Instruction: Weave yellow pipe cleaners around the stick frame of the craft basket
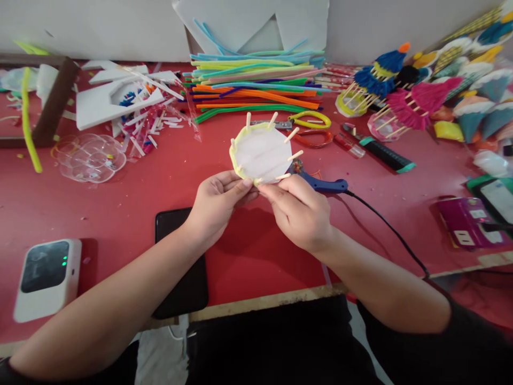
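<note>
A white foam disc (260,155) with a yellow rim and several short wooden sticks poking out of its edge is held up over the red table (132,187). My left hand (218,203) pinches its lower edge from the left. My right hand (298,214) pinches the lower right edge, fingertips at one of the sticks. Both hands are closed on the disc.
A blue glue gun (324,185) with a black cord lies just behind my right hand. Pipe cleaners (256,85), scissors (308,120), a cutter (380,152), foam scraps (116,99), clear plastic lids (90,158), a black phone (180,262), a white device (48,278) and finished yarn pieces (417,96) surround them.
</note>
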